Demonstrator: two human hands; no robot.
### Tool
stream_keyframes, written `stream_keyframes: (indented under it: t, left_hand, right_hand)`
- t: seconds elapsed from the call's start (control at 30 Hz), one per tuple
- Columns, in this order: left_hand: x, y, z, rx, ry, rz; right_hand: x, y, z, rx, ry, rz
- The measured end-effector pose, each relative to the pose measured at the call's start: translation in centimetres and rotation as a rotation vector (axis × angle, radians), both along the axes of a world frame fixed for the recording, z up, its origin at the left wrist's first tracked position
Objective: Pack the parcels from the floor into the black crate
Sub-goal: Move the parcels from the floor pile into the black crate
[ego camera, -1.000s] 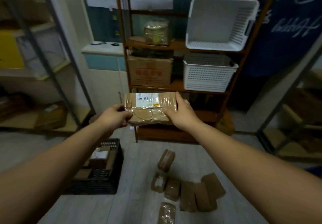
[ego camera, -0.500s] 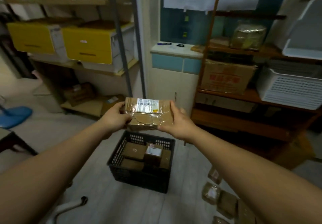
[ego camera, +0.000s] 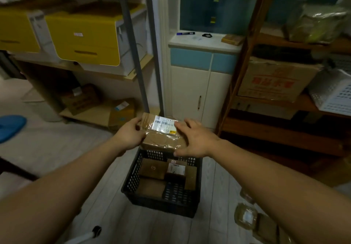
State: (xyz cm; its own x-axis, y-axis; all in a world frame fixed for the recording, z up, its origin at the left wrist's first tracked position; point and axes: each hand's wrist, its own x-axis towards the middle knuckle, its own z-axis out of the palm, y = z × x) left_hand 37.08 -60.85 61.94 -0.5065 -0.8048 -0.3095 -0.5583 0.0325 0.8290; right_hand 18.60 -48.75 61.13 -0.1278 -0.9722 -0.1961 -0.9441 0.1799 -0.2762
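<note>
parcel (ego camera: 161, 135): brown, taped, white barcode label on top; held level just above the crate's far rim, 12 o'clock of it
change: a second ago parcel was up at shelf height, crate off at 7 o'clock; now over the crate, so drop-in looks next
left hand (ego camera: 129, 135): clamped on parcel's left end
right hand (ego camera: 195, 139): clamped on right end
crate (ego camera: 131, 183): black, on floor, several parcels inside, room left
floor parcels (ego camera: 247, 215): 4 o'clock of crate, unpacked
</note>
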Motion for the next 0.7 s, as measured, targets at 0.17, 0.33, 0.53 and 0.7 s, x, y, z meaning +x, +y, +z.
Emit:
stream_keyframes:
  t: [0.17, 0.33, 0.53, 0.7]
  left_hand:
    - [-2.1, -5.2, -2.6, 0.033, -0.063, -0.058]
    - [-3.6, -9.2, -5.7, 0.131, -0.064, -0.130]
    - [-4.1, -12.0, -13.1, 0.170, -0.125, -0.263]
    - [-3.5, -12.9, -24.3, 0.112, -0.241, -0.273]
  right_hand:
    - [-1.2, -3.9, -2.9, 0.054, -0.025, -0.028]
    - [-1.3, -6.2, -5.9, 0.035, -0.011, -0.164]
    - [0.6, -7.9, -13.3, 0.062, -0.120, -0.335]
    - [2.7, -8.6, -25.4, 0.122, -0.343, -0.561]
